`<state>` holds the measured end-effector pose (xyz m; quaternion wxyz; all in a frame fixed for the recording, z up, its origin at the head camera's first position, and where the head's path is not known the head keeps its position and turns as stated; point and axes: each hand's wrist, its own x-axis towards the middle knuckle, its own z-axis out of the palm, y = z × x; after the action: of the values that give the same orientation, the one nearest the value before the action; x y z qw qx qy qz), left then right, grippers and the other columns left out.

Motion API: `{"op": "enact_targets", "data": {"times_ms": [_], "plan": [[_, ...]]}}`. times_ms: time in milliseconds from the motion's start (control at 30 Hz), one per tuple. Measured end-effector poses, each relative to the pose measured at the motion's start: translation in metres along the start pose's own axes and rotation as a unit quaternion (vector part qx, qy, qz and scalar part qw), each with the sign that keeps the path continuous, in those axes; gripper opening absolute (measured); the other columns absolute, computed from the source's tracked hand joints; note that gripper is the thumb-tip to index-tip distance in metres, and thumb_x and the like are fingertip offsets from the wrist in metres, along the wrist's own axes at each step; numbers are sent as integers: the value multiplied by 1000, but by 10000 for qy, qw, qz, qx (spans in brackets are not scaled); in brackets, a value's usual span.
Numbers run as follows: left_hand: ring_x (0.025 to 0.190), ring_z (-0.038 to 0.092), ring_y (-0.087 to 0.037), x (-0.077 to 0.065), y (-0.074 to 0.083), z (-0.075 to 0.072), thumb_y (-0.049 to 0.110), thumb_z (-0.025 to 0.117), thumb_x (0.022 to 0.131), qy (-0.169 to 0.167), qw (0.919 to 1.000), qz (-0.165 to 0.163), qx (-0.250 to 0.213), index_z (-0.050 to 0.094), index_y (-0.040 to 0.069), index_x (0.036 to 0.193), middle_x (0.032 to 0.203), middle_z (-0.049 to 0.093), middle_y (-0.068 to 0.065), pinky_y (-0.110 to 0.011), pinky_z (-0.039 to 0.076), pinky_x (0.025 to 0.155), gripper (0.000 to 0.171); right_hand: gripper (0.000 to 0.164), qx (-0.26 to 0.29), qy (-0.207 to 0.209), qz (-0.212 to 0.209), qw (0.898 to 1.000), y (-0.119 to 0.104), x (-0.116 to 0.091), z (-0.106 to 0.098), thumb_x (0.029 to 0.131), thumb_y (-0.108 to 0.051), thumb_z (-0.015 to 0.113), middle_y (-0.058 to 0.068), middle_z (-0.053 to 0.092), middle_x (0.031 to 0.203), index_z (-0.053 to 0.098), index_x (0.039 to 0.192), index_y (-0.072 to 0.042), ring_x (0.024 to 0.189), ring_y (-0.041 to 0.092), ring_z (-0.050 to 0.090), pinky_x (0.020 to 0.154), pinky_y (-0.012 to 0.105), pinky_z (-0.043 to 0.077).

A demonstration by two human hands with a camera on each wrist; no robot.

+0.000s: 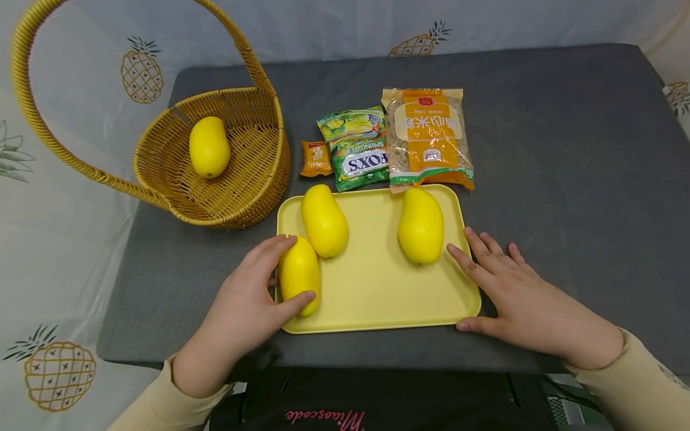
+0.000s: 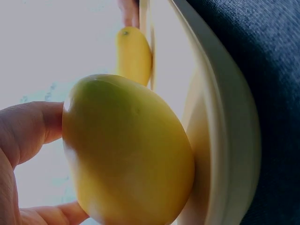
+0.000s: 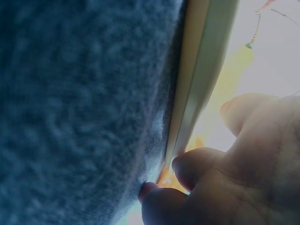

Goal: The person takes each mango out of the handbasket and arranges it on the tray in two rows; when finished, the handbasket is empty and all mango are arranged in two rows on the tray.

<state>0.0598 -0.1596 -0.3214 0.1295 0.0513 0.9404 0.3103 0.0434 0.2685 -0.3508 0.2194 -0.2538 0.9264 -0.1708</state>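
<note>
At the left end of a yellow tray (image 1: 372, 293), my left hand (image 1: 256, 293) holds a yellow mango (image 1: 299, 275) between thumb and fingers. The left wrist view shows this mango (image 2: 126, 154) close up, its underside near the tray rim. Just beyond it lies a second mango (image 1: 324, 221). A third mango (image 1: 421, 226) is on the tray's right side. My right hand (image 1: 512, 293) has its fingers spread at the tray's right edge, some touching the rim. In the right wrist view, the fingertips (image 3: 187, 168) are beside the tray wall (image 3: 197, 70).
A wicker basket (image 1: 253, 173) with a tall handle stands at the back left, one mango (image 1: 209, 147) inside. Behind the tray lie a small orange packet (image 1: 315, 158), a green candy bag (image 1: 356, 146) and a larger grain bag (image 1: 429, 134), all on the grey table (image 1: 550, 149).
</note>
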Motion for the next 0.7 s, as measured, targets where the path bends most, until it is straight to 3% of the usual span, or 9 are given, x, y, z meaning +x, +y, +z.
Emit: {"op": "enact_targets", "data": {"times_ms": [467,700], "plan": [[143,57,-38,3,5,0,49,91,91,-1,9996,-39,288,49,15,167,171,45,-14,-62,58,106,93,124,90,-19,-15,10000,1,-1,-1,86,-63,89,14,-2,187,16,180,-28,169,51,10,126,84,10],[140,60,-37,3,6,-4,43,93,91,71,9997,-78,214,48,12,167,171,44,-14,-53,64,101,93,124,89,0,-16,10000,1,-2,-1,86,-63,89,13,-2,187,14,180,-29,169,51,10,127,84,9]]}}
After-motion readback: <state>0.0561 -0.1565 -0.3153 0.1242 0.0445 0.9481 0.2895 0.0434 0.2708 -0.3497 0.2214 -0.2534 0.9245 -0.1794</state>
